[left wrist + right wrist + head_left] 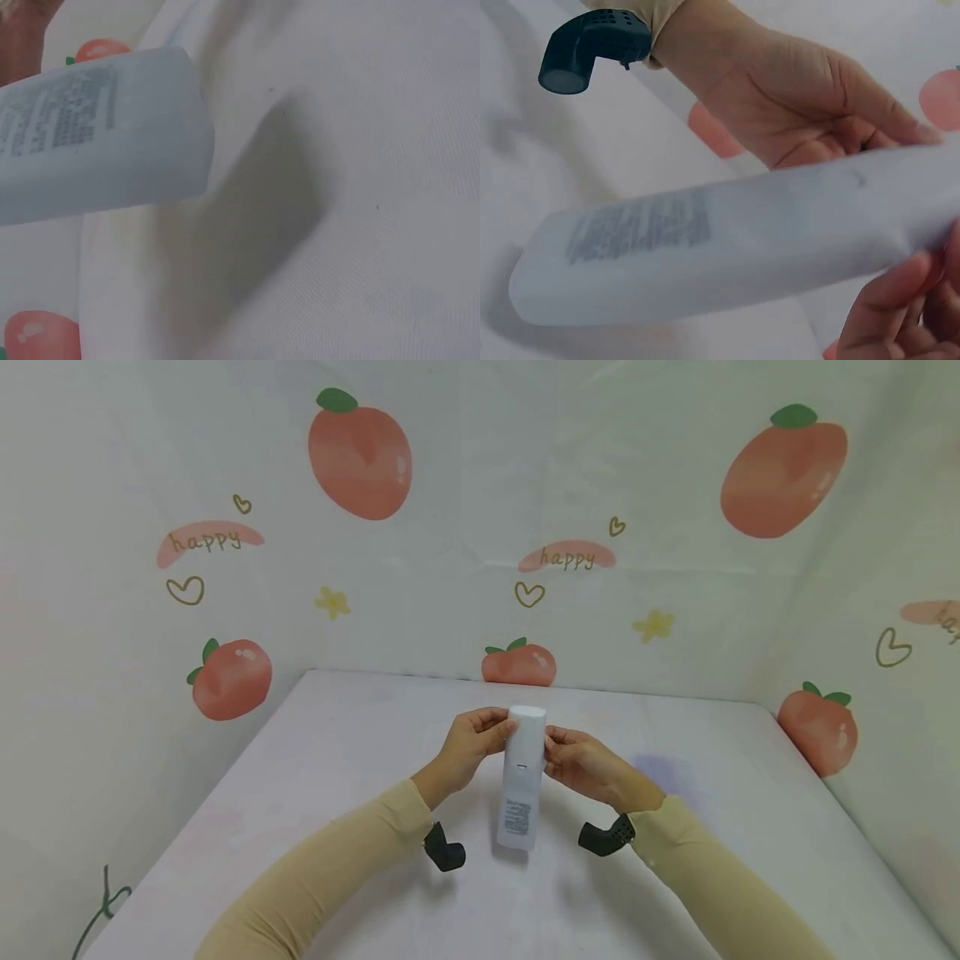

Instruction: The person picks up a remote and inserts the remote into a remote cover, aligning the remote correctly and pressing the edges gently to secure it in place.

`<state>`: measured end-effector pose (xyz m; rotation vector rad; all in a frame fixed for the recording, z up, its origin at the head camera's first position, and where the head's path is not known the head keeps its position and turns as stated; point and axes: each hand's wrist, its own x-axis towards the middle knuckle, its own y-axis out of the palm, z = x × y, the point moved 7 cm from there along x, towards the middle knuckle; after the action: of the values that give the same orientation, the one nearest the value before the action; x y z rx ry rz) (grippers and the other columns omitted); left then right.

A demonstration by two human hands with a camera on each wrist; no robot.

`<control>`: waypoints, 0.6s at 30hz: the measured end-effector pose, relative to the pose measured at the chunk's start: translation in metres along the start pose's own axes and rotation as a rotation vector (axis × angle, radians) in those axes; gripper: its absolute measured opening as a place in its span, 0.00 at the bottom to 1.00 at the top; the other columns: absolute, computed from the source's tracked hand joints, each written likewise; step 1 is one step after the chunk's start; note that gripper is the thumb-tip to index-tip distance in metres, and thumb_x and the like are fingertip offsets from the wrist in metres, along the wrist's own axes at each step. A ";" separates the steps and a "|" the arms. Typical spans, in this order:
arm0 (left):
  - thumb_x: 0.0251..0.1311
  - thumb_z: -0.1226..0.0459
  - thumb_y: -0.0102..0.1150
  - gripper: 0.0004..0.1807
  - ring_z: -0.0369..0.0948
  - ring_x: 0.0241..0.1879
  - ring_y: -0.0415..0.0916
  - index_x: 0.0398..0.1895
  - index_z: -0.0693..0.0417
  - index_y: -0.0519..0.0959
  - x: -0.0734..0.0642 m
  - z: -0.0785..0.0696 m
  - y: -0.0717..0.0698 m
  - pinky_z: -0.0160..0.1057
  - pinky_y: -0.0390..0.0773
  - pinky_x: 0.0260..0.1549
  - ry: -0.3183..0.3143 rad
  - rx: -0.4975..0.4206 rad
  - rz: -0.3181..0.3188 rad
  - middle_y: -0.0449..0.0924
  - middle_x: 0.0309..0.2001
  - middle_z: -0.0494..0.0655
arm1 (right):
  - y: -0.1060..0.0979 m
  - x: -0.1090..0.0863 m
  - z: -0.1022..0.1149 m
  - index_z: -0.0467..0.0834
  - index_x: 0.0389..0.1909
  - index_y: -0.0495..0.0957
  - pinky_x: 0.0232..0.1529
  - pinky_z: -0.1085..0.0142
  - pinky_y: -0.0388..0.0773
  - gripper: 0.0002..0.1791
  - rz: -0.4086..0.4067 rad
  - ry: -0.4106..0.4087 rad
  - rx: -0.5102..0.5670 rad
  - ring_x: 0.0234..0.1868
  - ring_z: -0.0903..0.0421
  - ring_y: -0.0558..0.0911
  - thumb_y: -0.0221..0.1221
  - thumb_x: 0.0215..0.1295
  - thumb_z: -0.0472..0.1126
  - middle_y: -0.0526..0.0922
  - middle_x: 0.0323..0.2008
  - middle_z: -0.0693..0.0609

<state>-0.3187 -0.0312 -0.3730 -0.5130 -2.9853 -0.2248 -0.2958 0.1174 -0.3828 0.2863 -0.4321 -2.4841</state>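
A white remote control (524, 783), its back with a small latch notch and a printed grey label facing the head camera, is held above the table between both hands. My left hand (467, 747) pinches it near its upper end, thumb along the left edge. At the opposite edge, a little lower, the fingers of my right hand (588, 767) grip it. The lower, labelled end of the remote control (112, 135) sticks out free in the left wrist view. In the right wrist view my left hand (802, 97) is behind it, and its button side is hidden.
A pale cloth-covered table (360, 727) lies under the hands, with the remote's shadow on it. Behind it hangs a white curtain (465, 485) printed with fruit, hearts and words. Each wrist carries a dark camera mount (606, 836).
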 end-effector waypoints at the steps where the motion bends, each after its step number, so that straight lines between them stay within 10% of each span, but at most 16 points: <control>1: 0.66 0.68 0.57 0.16 0.37 0.41 0.81 0.52 0.73 0.74 0.000 0.000 -0.001 0.43 0.81 0.48 0.002 0.013 0.000 0.83 0.43 0.49 | 0.000 0.000 0.001 0.44 0.43 0.72 0.40 0.72 0.71 0.11 0.002 -0.010 -0.028 0.35 0.61 0.71 0.41 0.76 0.32 0.74 0.33 0.56; 18: 0.65 0.70 0.57 0.15 0.36 0.41 0.80 0.51 0.73 0.74 0.002 -0.005 -0.001 0.42 0.81 0.48 0.046 0.087 0.009 0.80 0.47 0.59 | -0.002 0.000 0.015 0.30 0.55 0.62 0.46 0.74 0.75 0.15 -0.132 -0.140 -0.191 0.40 0.61 0.75 0.46 0.75 0.36 0.76 0.40 0.55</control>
<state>-0.3207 -0.0327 -0.3681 -0.5048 -2.9321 -0.1040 -0.3013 0.1224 -0.3699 0.0654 -0.2358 -2.6621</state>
